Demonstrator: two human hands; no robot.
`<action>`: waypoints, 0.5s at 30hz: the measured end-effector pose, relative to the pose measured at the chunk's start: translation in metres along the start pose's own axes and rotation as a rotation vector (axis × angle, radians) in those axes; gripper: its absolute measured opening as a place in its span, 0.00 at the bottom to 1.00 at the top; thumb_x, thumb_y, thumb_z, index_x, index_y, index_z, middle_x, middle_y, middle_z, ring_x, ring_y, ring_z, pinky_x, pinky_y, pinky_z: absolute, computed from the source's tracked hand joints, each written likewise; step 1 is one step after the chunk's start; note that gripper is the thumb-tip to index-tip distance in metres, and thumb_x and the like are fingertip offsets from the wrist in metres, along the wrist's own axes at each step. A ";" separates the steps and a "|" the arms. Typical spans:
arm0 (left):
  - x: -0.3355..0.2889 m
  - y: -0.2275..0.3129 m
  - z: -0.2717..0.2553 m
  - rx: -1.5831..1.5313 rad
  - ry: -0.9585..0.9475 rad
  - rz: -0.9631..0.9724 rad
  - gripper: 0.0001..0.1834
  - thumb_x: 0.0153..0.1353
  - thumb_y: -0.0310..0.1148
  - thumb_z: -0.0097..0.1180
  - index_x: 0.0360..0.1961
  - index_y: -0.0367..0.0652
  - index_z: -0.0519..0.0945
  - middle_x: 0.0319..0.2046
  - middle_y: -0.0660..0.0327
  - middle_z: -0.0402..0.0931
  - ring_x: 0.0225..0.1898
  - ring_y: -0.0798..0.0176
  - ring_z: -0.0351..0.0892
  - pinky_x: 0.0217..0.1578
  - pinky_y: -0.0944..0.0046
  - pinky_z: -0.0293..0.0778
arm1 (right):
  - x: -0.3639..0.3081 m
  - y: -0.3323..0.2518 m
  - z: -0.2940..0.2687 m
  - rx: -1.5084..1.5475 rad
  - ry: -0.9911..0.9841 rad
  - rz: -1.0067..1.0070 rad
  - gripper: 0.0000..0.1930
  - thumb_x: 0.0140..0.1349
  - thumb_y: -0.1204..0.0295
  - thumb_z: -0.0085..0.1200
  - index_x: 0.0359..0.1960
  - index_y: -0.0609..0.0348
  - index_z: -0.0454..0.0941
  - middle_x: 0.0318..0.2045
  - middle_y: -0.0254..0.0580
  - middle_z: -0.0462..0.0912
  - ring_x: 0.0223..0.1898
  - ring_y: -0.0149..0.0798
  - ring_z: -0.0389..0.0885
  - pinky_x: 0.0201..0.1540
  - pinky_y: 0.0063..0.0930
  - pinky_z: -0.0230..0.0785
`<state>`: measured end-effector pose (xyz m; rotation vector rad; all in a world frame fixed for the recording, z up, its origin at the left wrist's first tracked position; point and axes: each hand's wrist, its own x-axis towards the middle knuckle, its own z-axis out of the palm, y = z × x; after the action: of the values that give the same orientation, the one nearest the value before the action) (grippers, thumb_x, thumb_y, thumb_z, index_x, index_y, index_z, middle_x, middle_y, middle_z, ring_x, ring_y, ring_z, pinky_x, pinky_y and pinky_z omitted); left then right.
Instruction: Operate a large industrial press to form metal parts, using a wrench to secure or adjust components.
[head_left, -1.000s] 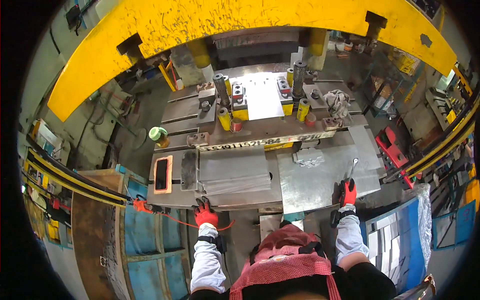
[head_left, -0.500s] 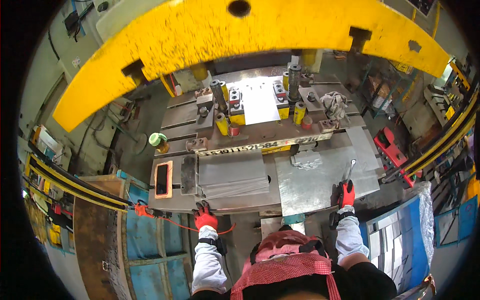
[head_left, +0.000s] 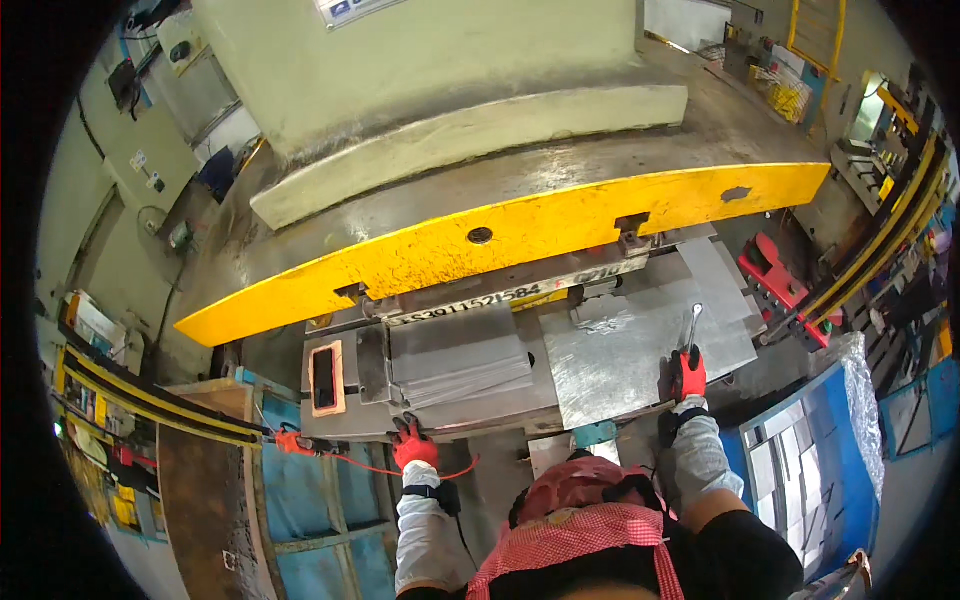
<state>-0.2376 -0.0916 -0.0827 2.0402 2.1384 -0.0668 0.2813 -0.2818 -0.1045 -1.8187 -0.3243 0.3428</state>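
My right hand (head_left: 689, 376), in a red and black work glove, is closed round the lower end of a wrench (head_left: 694, 322). The wrench's ring end points away from me over a flat metal sheet (head_left: 600, 385). My left hand (head_left: 412, 444), gloved alike, rests at the table's front edge with its fingers apart and nothing in them. Just beyond it lies a stack of thin grey metal sheets (head_left: 460, 355), beside a dark steel block (head_left: 374, 365). Across the far side hangs the yellow-faced press ram (head_left: 490, 235), low over the die (head_left: 520, 293), most of which it hides.
Small flat metal pieces (head_left: 603, 312) lie at the back of the large sheet. A dark phone-like slab (head_left: 325, 377) sits at the table's left. Red control box (head_left: 775, 280) stands to the right. A blue bin (head_left: 830, 450) of metal pieces is at near right; yellow-black guard bars flank both sides.
The yellow press ram has come down over the die, covering its posts and the bright sheet on it. My hands stay nearly in place, the wrench still in the right.
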 end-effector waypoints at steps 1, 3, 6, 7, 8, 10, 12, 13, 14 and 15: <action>0.001 -0.001 0.001 0.003 0.002 0.006 0.32 0.52 0.42 0.50 0.60 0.60 0.61 0.62 0.55 0.53 0.62 0.44 0.53 0.57 0.48 0.57 | 0.003 0.008 0.000 0.055 -0.002 -0.016 0.21 0.55 0.65 0.54 0.49 0.62 0.68 0.32 0.42 0.76 0.32 0.36 0.74 0.34 0.30 0.67; 0.005 0.000 0.002 0.006 0.008 0.017 0.32 0.52 0.42 0.50 0.61 0.61 0.60 0.63 0.55 0.52 0.62 0.43 0.52 0.57 0.47 0.57 | 0.015 0.030 0.001 0.165 -0.007 -0.054 0.22 0.56 0.64 0.54 0.49 0.63 0.67 0.33 0.44 0.77 0.34 0.36 0.74 0.37 0.29 0.67; 0.004 -0.002 -0.002 0.050 -0.022 0.012 0.33 0.52 0.42 0.51 0.61 0.62 0.58 0.64 0.56 0.49 0.62 0.41 0.51 0.55 0.47 0.60 | 0.007 0.023 0.009 0.293 -0.050 -0.016 0.35 0.51 0.71 0.60 0.60 0.63 0.56 0.48 0.45 0.72 0.46 0.36 0.71 0.48 0.27 0.65; 0.000 -0.004 -0.002 0.060 -0.052 0.009 0.34 0.51 0.41 0.51 0.61 0.62 0.58 0.64 0.56 0.49 0.62 0.40 0.51 0.55 0.46 0.60 | 0.006 0.028 0.009 0.384 -0.045 -0.036 0.38 0.49 0.73 0.61 0.62 0.62 0.53 0.51 0.45 0.70 0.48 0.36 0.70 0.50 0.27 0.64; 0.004 -0.012 0.010 0.073 0.043 0.043 0.34 0.51 0.41 0.51 0.62 0.62 0.57 0.64 0.56 0.48 0.62 0.39 0.51 0.54 0.45 0.61 | 0.017 0.047 0.005 0.336 -0.100 -0.036 0.45 0.46 0.77 0.63 0.64 0.61 0.47 0.55 0.45 0.65 0.51 0.36 0.68 0.52 0.27 0.63; 0.004 -0.009 0.016 0.068 0.099 0.065 0.35 0.51 0.41 0.51 0.62 0.60 0.57 0.64 0.56 0.49 0.61 0.40 0.52 0.54 0.45 0.62 | 0.015 0.046 -0.003 0.308 -0.167 0.056 0.40 0.47 0.76 0.61 0.62 0.59 0.53 0.45 0.44 0.72 0.43 0.34 0.73 0.44 0.26 0.67; 0.005 -0.010 0.024 0.089 0.132 0.101 0.33 0.51 0.40 0.50 0.61 0.57 0.59 0.60 0.56 0.56 0.59 0.41 0.57 0.51 0.46 0.65 | 0.008 0.028 -0.011 0.131 -0.181 0.013 0.33 0.48 0.74 0.61 0.58 0.57 0.60 0.37 0.40 0.76 0.38 0.32 0.74 0.38 0.26 0.69; 0.005 -0.001 0.020 0.025 0.121 0.117 0.31 0.52 0.40 0.49 0.60 0.57 0.60 0.60 0.55 0.57 0.58 0.41 0.57 0.53 0.47 0.62 | 0.012 0.034 -0.018 0.072 -0.159 -0.110 0.30 0.48 0.72 0.61 0.55 0.58 0.64 0.35 0.38 0.76 0.37 0.32 0.74 0.37 0.26 0.68; 0.002 -0.007 0.025 0.006 0.120 0.094 0.31 0.52 0.41 0.49 0.60 0.58 0.61 0.61 0.55 0.56 0.59 0.41 0.57 0.55 0.48 0.60 | 0.001 0.011 -0.015 0.073 -0.200 -0.016 0.24 0.48 0.73 0.61 0.49 0.60 0.69 0.35 0.37 0.77 0.35 0.31 0.74 0.37 0.26 0.68; 0.004 -0.008 0.026 -0.021 0.129 0.083 0.31 0.52 0.42 0.49 0.60 0.58 0.61 0.61 0.54 0.56 0.59 0.41 0.57 0.56 0.48 0.58 | -0.001 0.005 -0.018 0.084 -0.195 0.122 0.22 0.49 0.74 0.60 0.46 0.60 0.69 0.35 0.37 0.77 0.34 0.33 0.74 0.40 0.26 0.67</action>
<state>-0.2433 -0.0919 -0.1099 2.1733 2.1143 0.1004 0.2878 -0.2992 -0.1043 -1.7292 -0.3298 0.6122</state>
